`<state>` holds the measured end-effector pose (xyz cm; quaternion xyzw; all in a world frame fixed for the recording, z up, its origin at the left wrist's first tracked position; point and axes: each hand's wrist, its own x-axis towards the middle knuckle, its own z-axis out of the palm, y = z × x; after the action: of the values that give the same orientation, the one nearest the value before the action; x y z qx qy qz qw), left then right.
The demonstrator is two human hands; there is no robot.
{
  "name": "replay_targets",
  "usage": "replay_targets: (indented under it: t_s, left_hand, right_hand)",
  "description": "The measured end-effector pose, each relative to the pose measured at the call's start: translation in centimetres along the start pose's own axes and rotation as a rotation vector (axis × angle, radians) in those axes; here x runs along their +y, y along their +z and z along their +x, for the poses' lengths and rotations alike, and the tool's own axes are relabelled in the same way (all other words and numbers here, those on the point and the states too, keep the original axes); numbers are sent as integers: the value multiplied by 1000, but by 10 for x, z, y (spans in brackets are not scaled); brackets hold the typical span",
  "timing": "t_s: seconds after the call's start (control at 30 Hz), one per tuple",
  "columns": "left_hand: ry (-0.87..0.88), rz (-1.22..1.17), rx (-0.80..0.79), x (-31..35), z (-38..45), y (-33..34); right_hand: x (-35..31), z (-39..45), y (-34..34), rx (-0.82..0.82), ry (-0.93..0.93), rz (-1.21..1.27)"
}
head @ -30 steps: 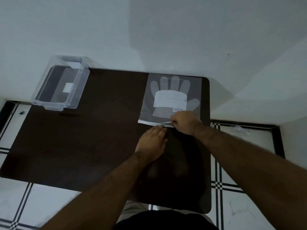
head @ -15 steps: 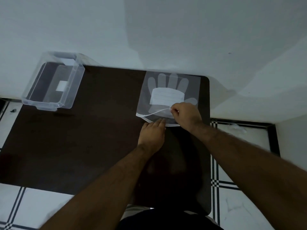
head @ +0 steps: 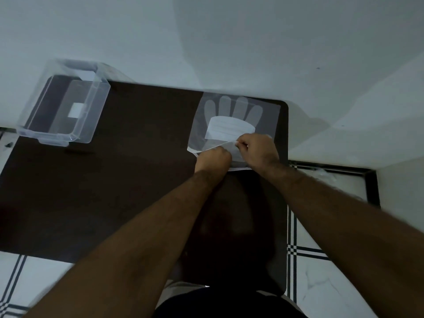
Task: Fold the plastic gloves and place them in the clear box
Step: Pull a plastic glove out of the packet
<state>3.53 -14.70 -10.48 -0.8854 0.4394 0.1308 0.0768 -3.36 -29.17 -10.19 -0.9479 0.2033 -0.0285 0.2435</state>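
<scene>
A flat clear packet of plastic gloves (head: 231,118), with a hand outline and a white label on it, lies at the far right of the dark table (head: 128,171). My right hand (head: 257,152) pinches the packet's top layer at its near edge and holds it lifted. My left hand (head: 214,158) is curled at the packet's opening, fingers tucked under the lifted layer; what they hold is hidden. The clear box (head: 62,106) sits at the table's far left corner, with a white label showing inside it.
A white wall runs behind the table's far edge. The table's right edge lies just right of the packet. White floor tiles with dark stripes (head: 305,253) show to the right and in front. My dark-clothed body is at the near edge.
My right hand has lifted the packet's top layer and drawn it toward the far side. My left hand moved forward from flat on the table and curled into the packet's opening.
</scene>
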Motion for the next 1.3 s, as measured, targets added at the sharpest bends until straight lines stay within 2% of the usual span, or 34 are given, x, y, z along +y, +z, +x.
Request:
replay_targets:
  t_s: [0.47,0.67,0.8,0.9,1.3]
  left_hand:
    - [176,73,33,-2,12,9]
    - [264,115,138,-8,4,21]
    - [254,109,189,-7,-4,22]
    - [280,131,249,-6,-13,24]
    - [389,2,261,-1,-65,46]
  right_hand:
    - [5,10,-6,-22,-23,23]
    - [3,8,-4,-242,9,73]
    - [6,9,0,-393,57,37]
    - [13,12,12,-387,78,-3]
    - [2,11,7,-363,71,-220]
